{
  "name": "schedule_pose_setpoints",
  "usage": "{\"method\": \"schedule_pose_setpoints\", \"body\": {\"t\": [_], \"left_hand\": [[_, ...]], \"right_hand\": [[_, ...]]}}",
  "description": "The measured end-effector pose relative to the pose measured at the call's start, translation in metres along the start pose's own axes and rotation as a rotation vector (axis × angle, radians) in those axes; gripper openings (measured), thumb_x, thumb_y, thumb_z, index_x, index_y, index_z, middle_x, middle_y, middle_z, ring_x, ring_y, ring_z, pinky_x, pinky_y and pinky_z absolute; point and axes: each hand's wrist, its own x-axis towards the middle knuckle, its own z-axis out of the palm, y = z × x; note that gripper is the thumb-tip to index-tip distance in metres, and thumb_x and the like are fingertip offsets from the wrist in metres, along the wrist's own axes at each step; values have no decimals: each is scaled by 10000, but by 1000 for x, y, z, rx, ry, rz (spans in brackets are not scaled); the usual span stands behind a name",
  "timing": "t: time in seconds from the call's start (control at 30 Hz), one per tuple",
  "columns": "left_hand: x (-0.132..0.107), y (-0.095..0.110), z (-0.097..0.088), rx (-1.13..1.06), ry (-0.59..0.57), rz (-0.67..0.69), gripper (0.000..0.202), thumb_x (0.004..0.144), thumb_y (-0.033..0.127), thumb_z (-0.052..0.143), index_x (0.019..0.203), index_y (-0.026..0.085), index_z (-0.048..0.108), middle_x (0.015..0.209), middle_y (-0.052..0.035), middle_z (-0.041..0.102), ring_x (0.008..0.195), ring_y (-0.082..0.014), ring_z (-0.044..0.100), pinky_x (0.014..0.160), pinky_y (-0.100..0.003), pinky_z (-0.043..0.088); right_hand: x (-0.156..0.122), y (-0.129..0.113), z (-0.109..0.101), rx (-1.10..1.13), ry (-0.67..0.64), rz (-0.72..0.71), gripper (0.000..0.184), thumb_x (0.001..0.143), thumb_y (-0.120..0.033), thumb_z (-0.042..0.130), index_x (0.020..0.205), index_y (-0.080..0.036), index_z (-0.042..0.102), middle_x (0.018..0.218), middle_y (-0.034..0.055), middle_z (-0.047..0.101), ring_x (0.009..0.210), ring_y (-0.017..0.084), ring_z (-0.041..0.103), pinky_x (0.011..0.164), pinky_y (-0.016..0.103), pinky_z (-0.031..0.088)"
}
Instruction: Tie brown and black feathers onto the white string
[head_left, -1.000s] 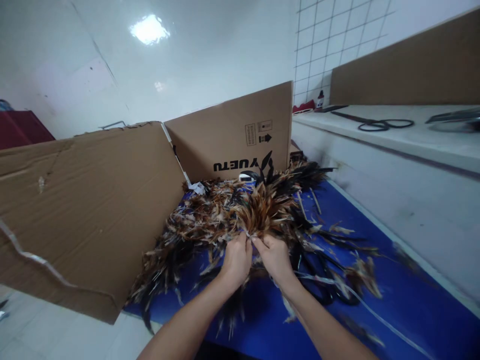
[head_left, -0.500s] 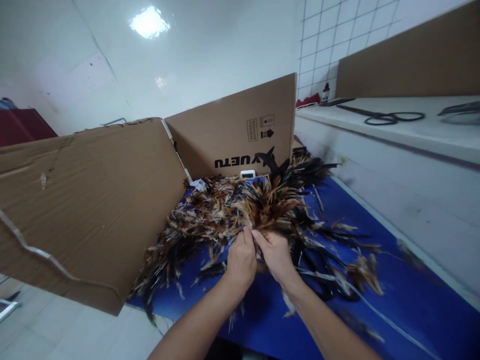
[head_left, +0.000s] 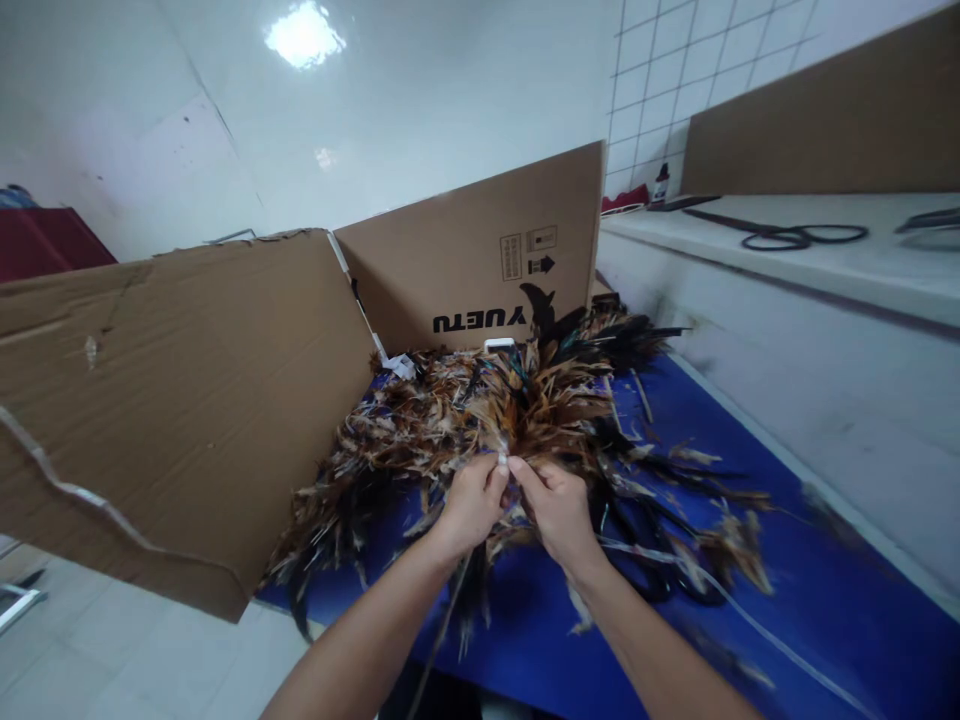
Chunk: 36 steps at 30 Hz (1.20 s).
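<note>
A heap of brown, tan and black feathers (head_left: pixel 480 410) lies on a blue sheet (head_left: pixel 750 620). My left hand (head_left: pixel 471 502) and my right hand (head_left: pixel 559 510) meet at the near edge of the heap, fingertips pinched together on a bunch of tan feathers (head_left: pixel 551 405) that fans up and away from them. Both hands are closed. A thin dark strand (head_left: pixel 442 630) hangs down below my left hand.
Brown cardboard panels stand at the left (head_left: pixel 165 400) and behind the heap, the back one printed YUETU (head_left: pixel 480 250). A white ledge (head_left: pixel 810 270) at the right carries black scissors (head_left: pixel 787 235) and a small bottle (head_left: pixel 661 185). White string (head_left: pixel 750 620) trails over the sheet.
My hands have risen slightly with the pinched bunch and stay together. The view has shifted a little to the right.
</note>
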Motion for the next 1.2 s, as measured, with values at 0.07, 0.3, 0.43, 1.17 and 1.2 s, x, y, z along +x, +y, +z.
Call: {"method": "schedule_pose_setpoints", "body": {"t": [0.07, 0.3, 0.43, 1.17, 1.2], "left_hand": [[5, -1, -4, -100, -130, -81, 230, 853, 362, 417, 806, 154, 501, 587, 37, 419, 484, -74, 381, 418, -170, 273], [8, 1, -7, 268, 5, 134, 179, 854, 251, 384, 758, 160, 504, 626, 15, 490, 570, -99, 436, 564, -214, 342], [8, -3, -4, 404, 95, 191, 183, 856, 205, 366, 777, 159, 525, 676, -10, 542, 622, -122, 476, 621, -236, 355], [-1, -18, 15, 842, 233, 221, 243, 900, 128, 291, 994, 124, 515, 917, -97, 536, 811, -177, 556, 741, -314, 475], [-3, -17, 16, 855, 234, 232, 255, 899, 122, 282, 1017, 120, 509, 927, -101, 531, 820, -179, 557, 751, -321, 479]], "right_hand": [[2, 3, -2, -36, 3, -1, 384, 731, -470, 624, 527, -163, 514, 449, -41, 443, 422, 76, 364, 397, 203, 305], [5, 0, -4, -110, -100, 47, 434, 744, -545, 565, 520, -193, 445, 391, -81, 305, 351, 66, 263, 363, 218, 226], [8, 2, -6, -144, -149, 42, 389, 749, -519, 541, 549, -194, 462, 418, -75, 326, 382, 78, 281, 382, 213, 239], [0, -4, 0, -392, -100, -173, 341, 830, -400, 471, 576, -181, 531, 530, -24, 499, 535, 119, 448, 541, 228, 360], [0, -3, -1, -362, -107, -159, 340, 825, -408, 488, 580, -178, 537, 533, -21, 507, 540, 120, 451, 542, 228, 366]]}}
